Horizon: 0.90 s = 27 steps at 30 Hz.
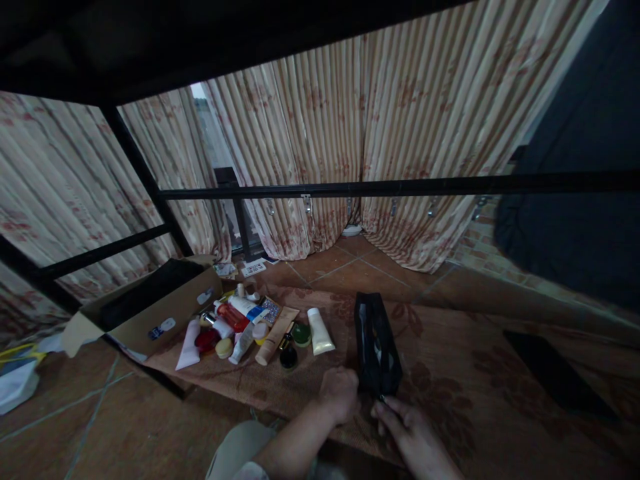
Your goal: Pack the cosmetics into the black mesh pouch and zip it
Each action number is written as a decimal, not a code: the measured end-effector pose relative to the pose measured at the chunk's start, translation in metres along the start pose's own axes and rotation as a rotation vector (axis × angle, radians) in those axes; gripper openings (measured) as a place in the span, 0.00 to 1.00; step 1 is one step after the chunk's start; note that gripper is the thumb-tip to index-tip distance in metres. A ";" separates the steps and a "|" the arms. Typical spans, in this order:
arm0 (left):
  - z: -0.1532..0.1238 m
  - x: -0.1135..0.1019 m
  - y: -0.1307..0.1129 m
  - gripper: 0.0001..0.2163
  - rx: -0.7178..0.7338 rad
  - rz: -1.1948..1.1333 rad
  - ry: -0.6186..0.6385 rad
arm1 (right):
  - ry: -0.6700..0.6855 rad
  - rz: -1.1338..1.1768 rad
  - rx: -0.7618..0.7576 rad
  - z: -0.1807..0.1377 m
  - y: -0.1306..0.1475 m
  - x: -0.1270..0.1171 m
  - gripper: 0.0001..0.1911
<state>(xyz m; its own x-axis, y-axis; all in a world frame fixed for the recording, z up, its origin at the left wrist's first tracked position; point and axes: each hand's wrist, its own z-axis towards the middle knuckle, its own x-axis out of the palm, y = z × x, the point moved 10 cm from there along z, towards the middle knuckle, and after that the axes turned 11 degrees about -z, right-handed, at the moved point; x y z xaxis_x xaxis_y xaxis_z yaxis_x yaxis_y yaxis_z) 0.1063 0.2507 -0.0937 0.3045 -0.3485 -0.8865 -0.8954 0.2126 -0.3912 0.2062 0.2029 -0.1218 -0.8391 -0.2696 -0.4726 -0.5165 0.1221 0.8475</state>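
A black zip pouch (379, 340) lies lengthwise in front of me, its top parted along the zipper, with some pale items dimly visible inside. My right hand (407, 423) pinches the zipper pull at the pouch's near end. At the near left corner, my left hand (340, 395) is closed against the pouch and seems to grip its edge; the fingertips are hidden. Just left of the pouch lies a cream tube with a white cap (320, 331). Beyond it sits a pile of cosmetics, among them a tan tube (273, 343), a green jar (301, 334) and a pink tube (189, 345).
A brown patterned cloth (445, 373) covers the low surface. An open cardboard box (165, 317) holding something black stands at the left. On the right lies a flat black panel (557, 373). A dark metal rail (400, 187) crosses in front of the curtains (320, 127).
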 end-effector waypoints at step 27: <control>0.002 -0.005 0.015 0.11 -0.073 -0.065 -0.077 | 0.080 0.063 0.038 -0.008 0.019 -0.004 0.31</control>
<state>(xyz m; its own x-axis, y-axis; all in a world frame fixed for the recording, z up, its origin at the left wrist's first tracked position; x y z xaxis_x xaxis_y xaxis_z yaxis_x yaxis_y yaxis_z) 0.0918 0.2573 -0.0953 0.3842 -0.2877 -0.8773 -0.8935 0.1236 -0.4318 0.2015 0.1988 -0.1021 -0.8547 -0.3351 -0.3965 -0.4705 0.1772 0.8644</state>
